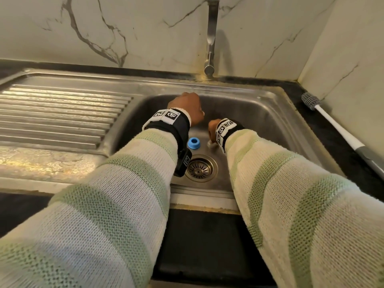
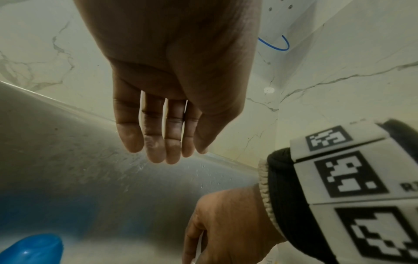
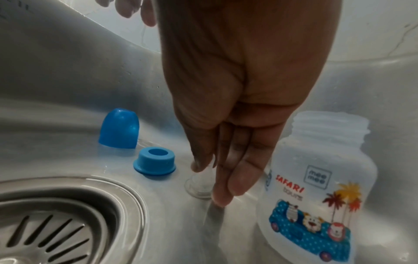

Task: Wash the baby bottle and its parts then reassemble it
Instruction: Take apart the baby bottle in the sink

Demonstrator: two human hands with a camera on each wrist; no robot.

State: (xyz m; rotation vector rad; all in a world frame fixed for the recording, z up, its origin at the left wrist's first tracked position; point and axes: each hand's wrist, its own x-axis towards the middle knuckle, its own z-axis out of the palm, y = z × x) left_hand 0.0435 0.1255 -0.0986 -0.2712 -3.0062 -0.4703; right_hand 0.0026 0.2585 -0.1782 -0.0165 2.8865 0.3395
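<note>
Down in the steel sink (image 1: 259, 113), a clear silicone nipple (image 3: 199, 185) stands on the floor. My right hand (image 3: 210, 176) reaches down over it and pinches it between thumb and straight fingers. To its right stands the open printed baby bottle (image 3: 316, 178). On its left lie the blue collar ring (image 3: 155, 165) and the blue cap (image 3: 118, 128). The ring (image 1: 194, 143) also shows in the head view, where my arms hide the bottle and cap. My left hand (image 2: 167, 153) hangs above the basin with straight fingers and holds nothing.
The drain strainer (image 1: 200, 168) lies just in front of the parts. A tap (image 1: 211, 38) stands at the back over the basin. A bottle brush (image 1: 332, 125) lies on the dark counter to the right. A ribbed draining board (image 1: 62, 113) stretches to the left.
</note>
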